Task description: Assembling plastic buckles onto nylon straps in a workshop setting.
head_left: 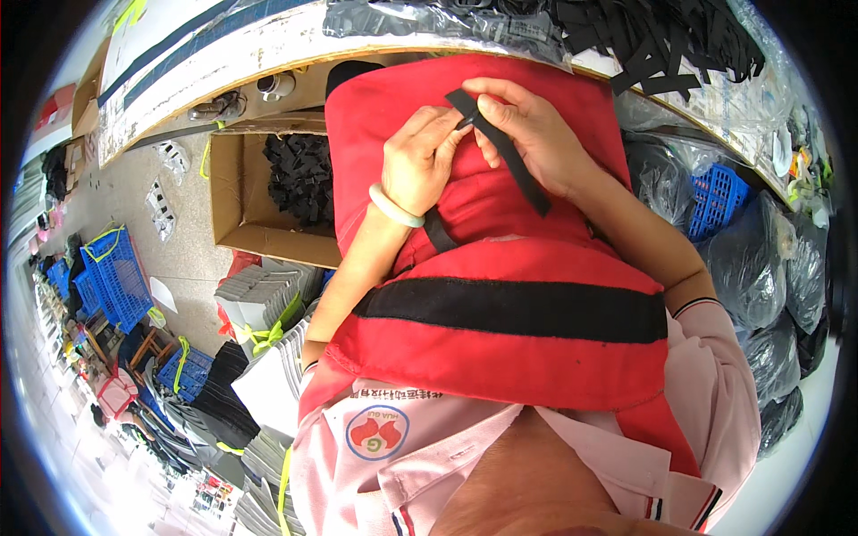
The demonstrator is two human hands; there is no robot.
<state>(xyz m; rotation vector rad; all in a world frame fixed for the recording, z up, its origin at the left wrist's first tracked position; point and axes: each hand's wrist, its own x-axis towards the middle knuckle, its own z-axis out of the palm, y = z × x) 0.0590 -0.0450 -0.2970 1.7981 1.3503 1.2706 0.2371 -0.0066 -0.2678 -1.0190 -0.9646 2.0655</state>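
Observation:
Above the lap of a red apron [500,308], both hands meet at one black strap [518,170]. My left hand [418,161], with a pale bangle [396,207] at the wrist, pinches a small dark piece, perhaps a buckle, at the strap's upper part. Thumb and fingers of my right hand [534,134] close on the strap near that same spot. One short end sticks up past the fingertips; the longer end hangs down beneath my right palm. Exactly how strap and small piece join is hidden by the fingers.
Loose black straps [666,40] heap on the worktable [241,67] ahead. To the left, an open cardboard box [234,192] contains many small black pieces [302,179]. Grey stacked sheets [259,299] lie nearer. Plastic-wrapped bags [746,259] and a blue basket [718,201] crowd the right.

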